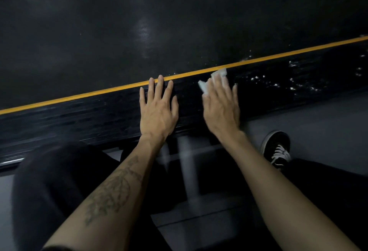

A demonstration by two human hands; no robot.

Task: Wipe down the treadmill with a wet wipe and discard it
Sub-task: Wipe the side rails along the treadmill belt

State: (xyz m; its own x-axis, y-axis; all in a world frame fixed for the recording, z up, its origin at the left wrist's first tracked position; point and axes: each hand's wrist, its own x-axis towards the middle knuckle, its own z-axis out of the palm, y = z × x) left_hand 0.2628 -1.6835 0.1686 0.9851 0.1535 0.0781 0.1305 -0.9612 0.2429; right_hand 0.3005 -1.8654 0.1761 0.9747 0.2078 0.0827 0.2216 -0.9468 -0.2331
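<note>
The treadmill fills the upper view: a dark belt (139,21), a thin yellow stripe (99,92) and a glossy black side rail (79,115) running diagonally. My left hand (158,109) lies flat on the rail with fingers spread and straight, fingertips at the yellow stripe. Just to its right, my right hand (221,105) presses a white wet wipe (205,85) onto the rail with straight fingers; the wipe sticks out past the fingertips and on the thumb side. Wet glints show on the rail to the right of the wipe.
A grey floor (318,123) lies below the rail on the right. My black shoe with white laces (277,149) stands on it. My dark-trousered knee (49,181) is at the lower left, close to the rail's edge.
</note>
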